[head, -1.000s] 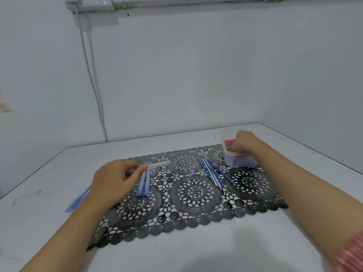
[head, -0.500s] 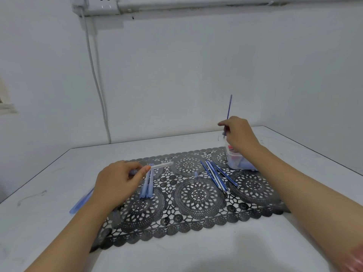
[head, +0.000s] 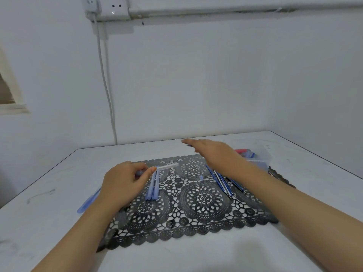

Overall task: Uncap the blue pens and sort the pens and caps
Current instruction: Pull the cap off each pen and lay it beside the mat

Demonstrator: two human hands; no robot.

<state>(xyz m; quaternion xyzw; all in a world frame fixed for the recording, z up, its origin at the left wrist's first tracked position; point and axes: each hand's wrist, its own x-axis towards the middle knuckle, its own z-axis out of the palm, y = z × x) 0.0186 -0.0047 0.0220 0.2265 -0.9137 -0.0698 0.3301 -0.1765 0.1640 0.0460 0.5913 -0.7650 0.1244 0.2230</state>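
right, the step in hand looks like pulling a pen apart. my left hand (head: pixel 125 185) has thumb and forefinger curled in a pinch on the near end of a clear plastic pen barrel (head: pixel 167 167), which pokes out to the right, low over the far left of the black lace-patterned placemat (head: pixel 204 199). my right hand (head: pixel 214 154) hangs above the mat's far edge, fingers stretched leftward. it is blurred, with a speck of blue by the fingertips, so i cannot tell whether it carries anything. to do this well i'd hold the barrel level, bring the right hand to its free end and pull straight along its line, never bending it.

counting: three pale blue plastic pen pieces (head: pixel 153 188) lie side by side just right of the left hand. two more pale blue pieces (head: pixel 88 201), i think, lie on the white table (head: pixel 59 193) off the mat's left edge, partly hidden by my wrist. roughly five thin dark blue pens (head: pixel 221 182) overlap beneath the right forearm, too crossed to count surely. one small pale blue cap (head: pixel 201 177) sits alone mid-mat. one clear plastic tub (head: pixel 261 157) stands far right, with red and blue bits inside.
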